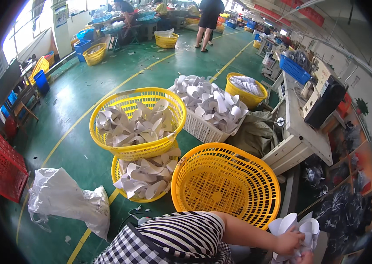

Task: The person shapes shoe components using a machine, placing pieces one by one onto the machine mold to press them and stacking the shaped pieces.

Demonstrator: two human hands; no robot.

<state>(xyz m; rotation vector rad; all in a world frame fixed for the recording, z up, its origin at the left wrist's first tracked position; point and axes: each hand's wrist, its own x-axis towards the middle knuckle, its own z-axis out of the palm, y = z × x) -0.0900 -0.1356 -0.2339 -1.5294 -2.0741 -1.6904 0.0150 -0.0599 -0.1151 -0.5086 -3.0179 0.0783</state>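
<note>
At the lower right, my left hand [289, 242] has its fingers curled around some white curved pieces [282, 225], thin and petal-shaped like shoe parts. My right hand [305, 257] shows only in part at the bottom edge, its fingers closed on the same bunch. Beside my left forearm stands an orange-yellow plastic basket [181, 176], with only its slotted bottom and walls visible inside. Two yellow baskets, an upper one [137, 152] stacked over a lower one [114, 169], hold heaps of similar white pieces. A white crate [203, 132] behind is piled high with more.
A yellow basket [249, 100] of nested white pieces stands by a white workbench [298, 143] carrying a machine [322, 94]. A white plastic sack [69, 196] and a red crate [5, 165] lie at left. Farther off, a person in dark clothes [208, 22] stands on the green floor.
</note>
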